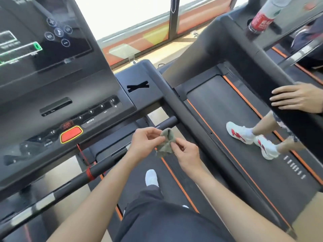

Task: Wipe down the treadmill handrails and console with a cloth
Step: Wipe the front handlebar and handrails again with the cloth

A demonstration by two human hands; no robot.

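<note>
I hold the cloth (pixel 165 145) in both grips. My left grip (pixel 145 144) pinches its upper edge and my right grip (pixel 187 154) pinches its right side, fingers curled. It hangs bunched between them, in the air, near the end of the short handrail (pixel 167 124) and right of the console (pixel 70 109).

Gym-goer, seen from a head-worn camera: both forearms are bare from the left hand (pixel 145 144) and right hand (pixel 187 154) to the view's lower edge, below and right of the red stop button (pixel 71 134). Lower right of that button, loose black legwear (pixel 157 220) falls in soft folds; a round-toed white shoe (pixel 151 177) shows nearer the button, a smaller white sliver (pixel 185 206) farther from it
</note>
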